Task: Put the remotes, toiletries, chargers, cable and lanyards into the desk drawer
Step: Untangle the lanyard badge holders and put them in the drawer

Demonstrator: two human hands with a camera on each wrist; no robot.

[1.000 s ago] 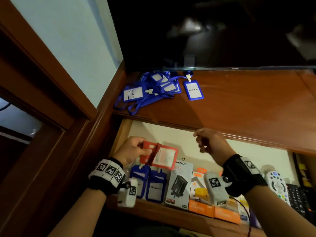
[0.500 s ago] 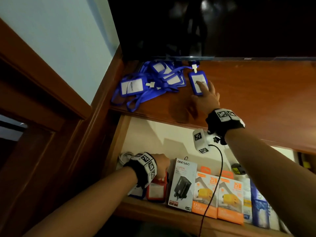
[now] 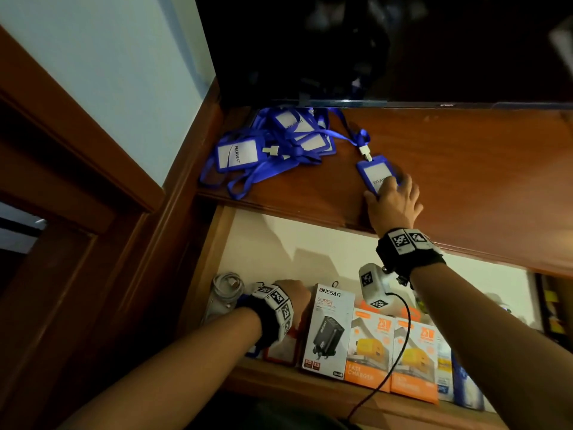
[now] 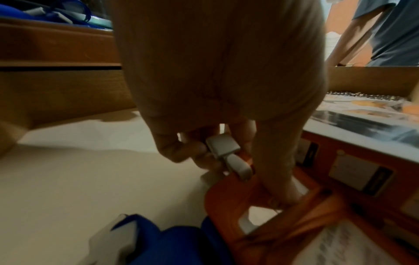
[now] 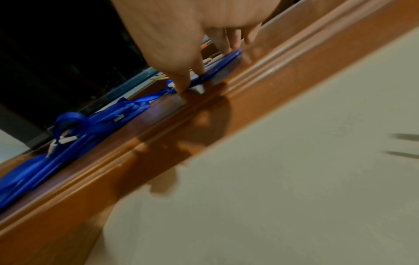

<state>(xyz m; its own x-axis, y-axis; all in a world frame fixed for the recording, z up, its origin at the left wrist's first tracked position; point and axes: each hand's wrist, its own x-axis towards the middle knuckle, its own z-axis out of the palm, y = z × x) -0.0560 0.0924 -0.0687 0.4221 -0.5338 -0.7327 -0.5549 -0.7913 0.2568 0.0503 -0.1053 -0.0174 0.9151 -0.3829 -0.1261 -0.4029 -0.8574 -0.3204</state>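
Two bare hands work at an open desk drawer (image 3: 279, 243), which serves as the landmark. Nearest, along the drawer's front edge, boxed chargers stand in a row: a white ONESAM charger box (image 3: 328, 330) and, to its right, two orange fast charger boxes (image 3: 370, 349). At the drawer's front left corner, the left hand (image 3: 294, 293) reaches down beside the white box; its grip is curled around the pale plastic clip (image 4: 223, 148) of a red badge holder (image 4: 256, 215), with a blue badge holder (image 4: 167, 240) lying just beside it. A coiled white cable (image 3: 228, 288) sits at the drawer's left wall. Beyond the drawer, on the wooden tabletop (image 3: 465, 169) above it, the right hand (image 3: 393, 203) rests with straight, spread fingers pressing a blue badge holder with a white card (image 3: 376, 175), near the tabletop's front edge. Farther back and left, a pile of blue lanyards (image 3: 273, 147) lies on the tabletop under a dark screen (image 3: 372, 41).
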